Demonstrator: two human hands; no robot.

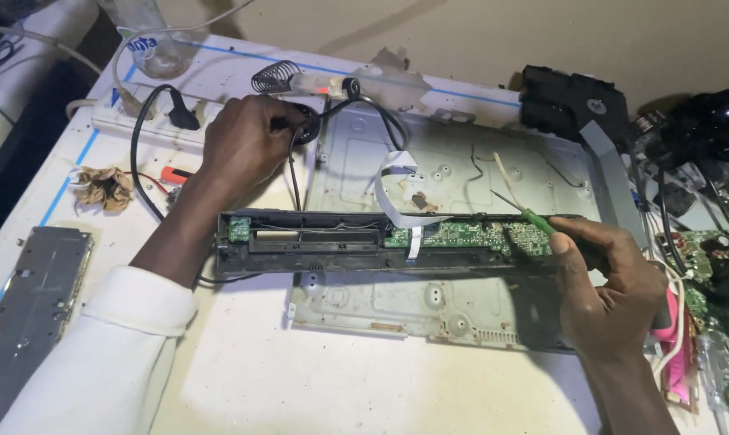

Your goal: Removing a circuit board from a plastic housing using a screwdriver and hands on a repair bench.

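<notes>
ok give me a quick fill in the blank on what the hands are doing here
1. The right hand holds a thin tool with a ____ handle over the circuit board.
2. The left hand reaches toward a ____ cable near the power strip.
3. The long front panel lies across a ____ chassis plate.

Missing words: green; black; metal
</notes>
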